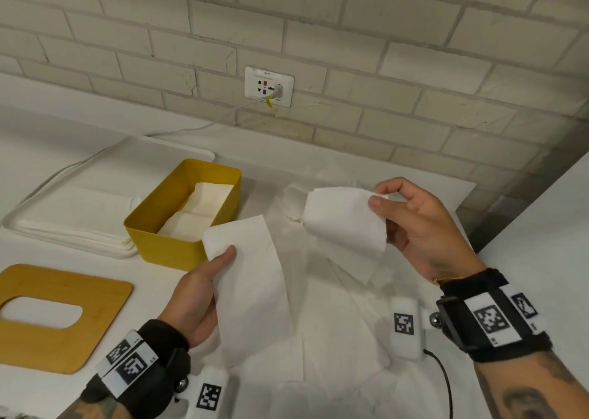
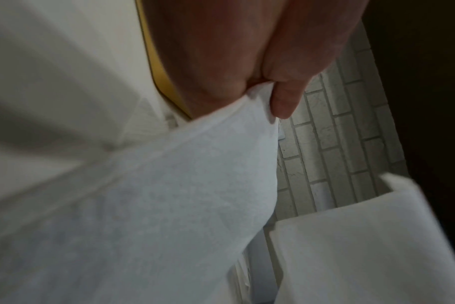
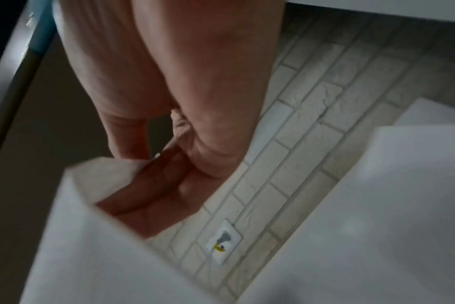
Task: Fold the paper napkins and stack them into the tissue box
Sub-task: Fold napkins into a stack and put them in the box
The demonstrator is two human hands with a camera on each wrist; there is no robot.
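Observation:
My left hand (image 1: 204, 291) grips a folded white napkin (image 1: 251, 278) above the counter, thumb on top; the left wrist view shows the same napkin (image 2: 169, 195) under my thumb (image 2: 283, 102). My right hand (image 1: 411, 224) pinches a second, curled napkin (image 1: 344, 224) by its top corner, also visible in the right wrist view as a white sheet (image 3: 91, 246) held by my fingers (image 3: 148, 189). The yellow tissue box (image 1: 178, 243) stands open to the left of both napkins, with folded napkins (image 1: 204, 205) inside. Several loose napkins (image 1: 334, 339) lie spread on the counter below my hands.
A wooden lid with an oval slot (image 1: 60, 316) lies at front left. A white tray (image 1: 38, 208) holding a stack of flat napkins sits behind it. A wall socket (image 1: 269, 85) with a plugged cable is on the brick wall. A white ledge (image 1: 541, 221) rises at right.

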